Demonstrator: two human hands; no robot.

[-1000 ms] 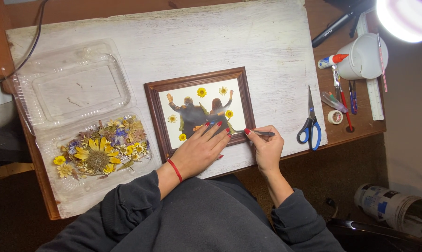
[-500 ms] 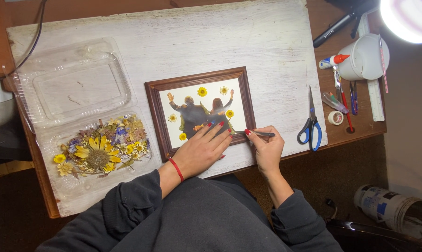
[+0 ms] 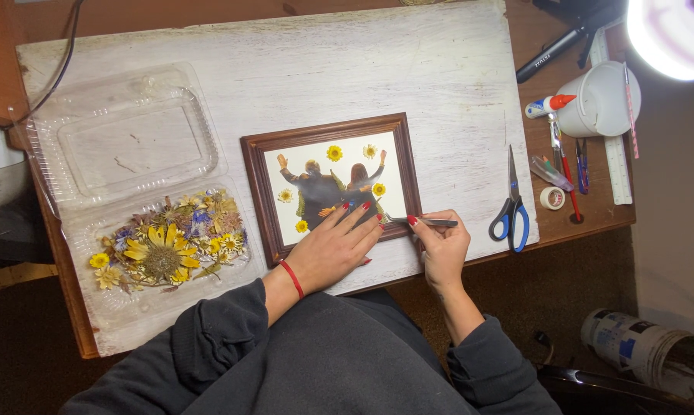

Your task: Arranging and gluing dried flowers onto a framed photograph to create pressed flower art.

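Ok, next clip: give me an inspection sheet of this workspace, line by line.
Surface: white-washed wooden board on a brown desk.
Job's things: brown picture frame holding a photo with small pressed yellow flowers on it; metal tweezers.
Clutter: open clear plastic clamshell with dried flowers in its lower half; blue-handled scissors; white cup, pens, ruler, tape roll.
Hands: left hand lies flat on the frame's lower edge; right hand pinches the tweezers, tips at the frame's lower right corner.
Cables: a dark cable at upper left.
Surroundings: bright lamp at upper right; cans on the floor at lower right.
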